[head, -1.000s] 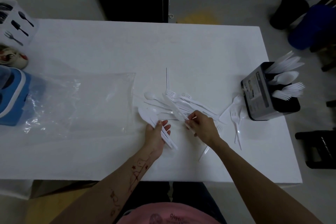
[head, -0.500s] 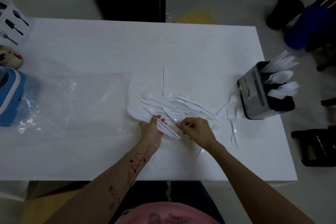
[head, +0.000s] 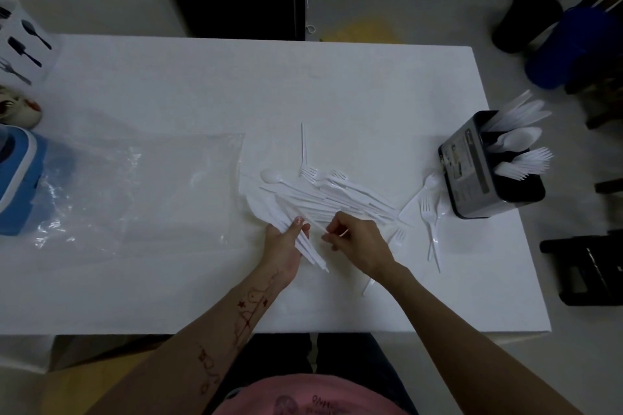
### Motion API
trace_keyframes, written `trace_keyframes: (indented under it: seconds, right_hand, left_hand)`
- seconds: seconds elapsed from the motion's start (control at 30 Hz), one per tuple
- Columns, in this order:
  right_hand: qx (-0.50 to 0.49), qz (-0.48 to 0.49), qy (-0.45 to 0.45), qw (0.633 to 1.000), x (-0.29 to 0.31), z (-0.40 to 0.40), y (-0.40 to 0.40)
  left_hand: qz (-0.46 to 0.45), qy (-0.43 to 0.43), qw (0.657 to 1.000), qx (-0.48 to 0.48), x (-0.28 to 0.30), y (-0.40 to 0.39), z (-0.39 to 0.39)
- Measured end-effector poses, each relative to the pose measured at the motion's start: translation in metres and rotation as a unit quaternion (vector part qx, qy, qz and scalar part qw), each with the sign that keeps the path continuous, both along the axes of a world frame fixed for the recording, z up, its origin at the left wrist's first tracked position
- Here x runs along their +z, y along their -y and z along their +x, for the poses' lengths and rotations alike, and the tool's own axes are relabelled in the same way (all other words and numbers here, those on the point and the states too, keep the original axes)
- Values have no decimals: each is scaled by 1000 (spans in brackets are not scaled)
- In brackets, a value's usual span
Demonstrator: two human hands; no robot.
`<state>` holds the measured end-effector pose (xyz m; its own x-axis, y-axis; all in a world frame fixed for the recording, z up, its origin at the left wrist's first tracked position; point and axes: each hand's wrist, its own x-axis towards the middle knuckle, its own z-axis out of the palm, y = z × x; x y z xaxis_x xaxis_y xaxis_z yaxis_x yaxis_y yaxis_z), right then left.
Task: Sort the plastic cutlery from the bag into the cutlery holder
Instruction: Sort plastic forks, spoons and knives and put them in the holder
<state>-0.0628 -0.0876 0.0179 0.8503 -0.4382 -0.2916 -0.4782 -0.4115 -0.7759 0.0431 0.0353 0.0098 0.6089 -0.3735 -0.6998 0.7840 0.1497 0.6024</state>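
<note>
At the left of the frame a clear plastic bag was spread flat on the white table. At centre, a bundle of knives was clasped by the left hand; beside it, one piece (type unclear) was pinched by the right hand beneath the loose cutlery pile. At the right, the cutlery holder was seen part-filled.

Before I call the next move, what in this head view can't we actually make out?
- What the right hand pinches: too thin, curled fingers cover it.
- Utensil types in the left hand bundle: white pieces overlap.
- Cutlery holder compartment floors: dark, filled with utensils.
- White box with cutlery icons: cut off by the left edge.
- Plastic bag: transparent, leftover pieces uncertain.
</note>
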Motion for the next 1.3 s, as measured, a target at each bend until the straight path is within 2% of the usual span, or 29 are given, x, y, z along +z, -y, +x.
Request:
trace_keyframes:
  seconds: [0.1, 0.23, 0.33, 0.4, 0.5, 0.63, 0.77, 0.83, 1.03, 1.2, 1.3]
  right_hand:
    - [35, 4, 26, 999, 1, 3, -3]
    - [27, 31, 17, 999, -2, 5, -3]
    - [-26, -75, 11, 997, -13, 6, 2]
    - [-46, -156, -30, 986, -22, 4, 7]
    - [-7, -220, -78, 972, -31, 2, 9]
    - [27, -272, -96, 957, -34, 1, 8]
    - [89, -325, -61, 940, -34, -8, 9]
    - [84, -309, -49, 946, -31, -11, 11]
    - [103, -139, 2, 985, -11, 2, 0]
    - [126, -106, 30, 986, -8, 4, -1]
    - [135, -139, 63, 979, -10, 1, 5]
  left_hand:
    - [-9, 11, 1000, -3, 2, 0, 0]
    - [-10, -3, 1000, 29, 1, -6, 1]
    - [6, -29, 998, 56, -1, -11, 2]
    - [10, -38, 997, 62, -1, -16, 4]
    - [18, -42, 997, 66, 1, -22, 7]
    - [14, -30, 998, 56, 1, -26, 11]
    - [16, -29, 999, 40, 0, -27, 10]
    - [13, -32, 999, 37, 0, -25, 9]
    - [-8, -30, 999, 21, 0, -14, 5]
    - [-26, -18, 999, 26, 2, -6, 9]
    - [-20, -14, 1000, 20, 3, -5, 10]
